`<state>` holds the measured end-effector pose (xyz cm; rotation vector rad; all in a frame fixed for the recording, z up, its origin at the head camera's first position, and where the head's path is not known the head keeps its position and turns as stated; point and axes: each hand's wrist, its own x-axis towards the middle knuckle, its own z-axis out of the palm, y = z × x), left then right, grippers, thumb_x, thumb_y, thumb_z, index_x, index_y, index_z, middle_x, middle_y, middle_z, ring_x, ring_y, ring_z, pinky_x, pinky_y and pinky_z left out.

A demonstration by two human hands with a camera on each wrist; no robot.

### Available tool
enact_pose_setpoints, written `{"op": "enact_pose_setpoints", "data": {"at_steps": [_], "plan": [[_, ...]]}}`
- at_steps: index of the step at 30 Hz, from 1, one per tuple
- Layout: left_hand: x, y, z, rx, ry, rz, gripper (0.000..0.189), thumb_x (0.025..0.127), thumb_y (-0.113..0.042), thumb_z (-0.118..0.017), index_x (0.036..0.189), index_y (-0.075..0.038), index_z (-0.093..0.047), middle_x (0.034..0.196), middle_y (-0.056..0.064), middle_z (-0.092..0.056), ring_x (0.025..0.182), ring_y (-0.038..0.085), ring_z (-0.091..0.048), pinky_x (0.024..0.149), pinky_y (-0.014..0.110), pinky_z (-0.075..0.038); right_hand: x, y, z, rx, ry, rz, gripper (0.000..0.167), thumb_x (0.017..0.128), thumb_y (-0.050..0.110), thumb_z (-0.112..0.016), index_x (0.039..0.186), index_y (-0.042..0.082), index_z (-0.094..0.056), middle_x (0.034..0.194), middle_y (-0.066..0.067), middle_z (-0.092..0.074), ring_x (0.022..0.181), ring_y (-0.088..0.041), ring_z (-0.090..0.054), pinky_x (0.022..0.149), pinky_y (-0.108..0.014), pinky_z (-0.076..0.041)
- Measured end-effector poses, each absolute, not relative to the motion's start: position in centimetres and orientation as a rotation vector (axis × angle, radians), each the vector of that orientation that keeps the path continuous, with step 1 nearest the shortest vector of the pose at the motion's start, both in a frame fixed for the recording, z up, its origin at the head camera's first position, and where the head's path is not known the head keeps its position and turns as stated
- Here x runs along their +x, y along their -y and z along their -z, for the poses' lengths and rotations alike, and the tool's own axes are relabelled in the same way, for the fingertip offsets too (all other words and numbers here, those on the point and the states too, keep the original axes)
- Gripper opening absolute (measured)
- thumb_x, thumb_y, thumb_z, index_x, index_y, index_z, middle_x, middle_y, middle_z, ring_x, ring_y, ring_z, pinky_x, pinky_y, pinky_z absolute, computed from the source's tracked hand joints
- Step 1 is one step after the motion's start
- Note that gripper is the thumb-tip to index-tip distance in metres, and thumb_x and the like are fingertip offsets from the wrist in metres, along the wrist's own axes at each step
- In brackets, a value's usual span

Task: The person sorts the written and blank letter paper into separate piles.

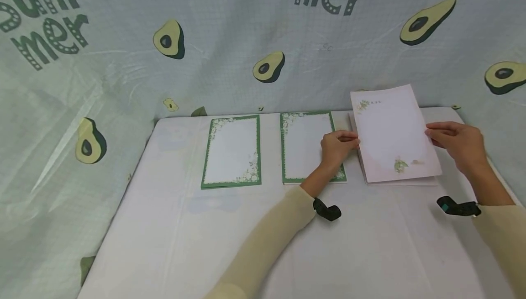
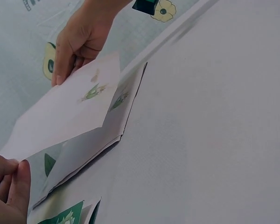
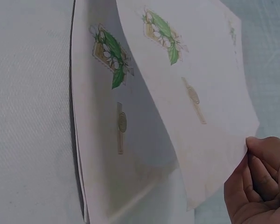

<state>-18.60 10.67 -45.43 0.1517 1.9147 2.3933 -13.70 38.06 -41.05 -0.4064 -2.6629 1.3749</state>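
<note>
A pale pink sheet of paper [image 1: 394, 134] with small green floral prints is held raised over a stack of matching sheets [image 1: 411, 182]. My left hand [image 1: 338, 146] pinches its left edge between thumb and fingers. On the opposite edge, my right hand [image 1: 462, 141] pinches it the same way. Seen from the right wrist, the lifted sheet [image 3: 196, 93] stands apart from the stack [image 3: 107, 154], whose top sheet bears the same leaf print. In the left wrist view the sheet [image 2: 60, 116] slants above the stack between both hands.
Two piles of green-bordered paper lie to the left: one at the far left [image 1: 232, 153], another in the middle [image 1: 304, 148], partly covered by my left forearm. A white cloth covers the table [image 1: 205, 253]. An avocado-printed curtain [image 1: 230, 25] hangs behind.
</note>
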Motion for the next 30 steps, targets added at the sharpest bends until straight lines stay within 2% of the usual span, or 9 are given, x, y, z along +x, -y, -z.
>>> {"op": "enact_pose_setpoints", "data": {"at_steps": [3, 5, 11, 17, 22, 30], "plan": [[-18.9, -10.7, 45.6, 0.143, -1.933, -2.392, 0.010, 0.084, 0.012, -0.076, 0.094, 0.010, -0.076, 0.087, 0.022, -0.074, 0.078, 0.038, -0.074, 0.077, 0.049, -0.064, -13.9, -38.2, 41.6, -0.420, 2.626, -1.425, 0.051, 0.101, 0.038, -0.064, 0.134, -0.001, -0.061, 0.088, 0.030, -0.061, 0.080, 0.015, -0.061, 0.072, -0.002, -0.051], [-19.1, -10.8, 45.6, 0.144, -1.953, -2.384, 0.009, 0.084, 0.012, -0.076, 0.094, 0.010, -0.076, 0.086, 0.022, -0.075, 0.078, 0.040, -0.074, 0.077, 0.049, -0.064, -14.0, -38.4, 41.9, -0.416, 2.622, -1.430, 0.050, 0.101, 0.037, -0.064, 0.133, -0.001, -0.061, 0.088, 0.031, -0.062, 0.080, 0.015, -0.061, 0.071, -0.003, -0.051], [-19.3, -11.4, 45.9, 0.092, -1.996, -2.337, 0.009, 0.083, 0.012, -0.077, 0.091, 0.009, -0.077, 0.083, 0.019, -0.075, 0.072, 0.033, -0.074, 0.074, 0.045, -0.064, -14.2, -38.7, 42.5, -0.417, 2.653, -1.433, 0.050, 0.101, 0.035, -0.063, 0.131, -0.005, -0.059, 0.082, 0.035, -0.059, 0.076, 0.017, -0.060, 0.069, -0.004, -0.052], [-19.2, -11.9, 46.2, 0.058, -2.001, -2.316, 0.009, 0.083, 0.013, -0.076, 0.090, 0.009, -0.076, 0.082, 0.021, -0.075, 0.075, 0.037, -0.075, 0.067, 0.036, -0.065, -14.4, -39.1, 43.5, -0.431, 2.679, -1.400, 0.050, 0.102, 0.034, -0.063, 0.130, -0.007, -0.058, 0.080, 0.035, -0.057, 0.075, 0.018, -0.059, 0.068, -0.005, -0.053], [-19.0, -12.0, 46.4, 0.074, -1.986, -2.305, 0.009, 0.084, 0.013, -0.076, 0.092, 0.010, -0.076, 0.082, 0.019, -0.075, 0.069, 0.029, -0.075, 0.063, 0.027, -0.063, -14.4, -39.5, 43.9, -0.444, 2.689, -1.379, 0.052, 0.102, 0.034, -0.063, 0.131, -0.008, -0.058, 0.079, 0.035, -0.056, 0.074, 0.019, -0.058, 0.066, -0.004, -0.053], [-19.2, -11.9, 46.5, 0.059, -2.042, -2.268, 0.009, 0.084, 0.013, -0.075, 0.093, 0.010, -0.076, 0.083, 0.019, -0.075, 0.069, 0.023, -0.075, 0.062, 0.024, -0.063, -14.3, -39.3, 44.3, -0.472, 2.732, -1.330, 0.054, 0.103, 0.039, -0.060, 0.133, -0.006, -0.058, 0.083, 0.034, -0.056, 0.074, 0.017, -0.057, 0.066, -0.004, -0.052]]}}
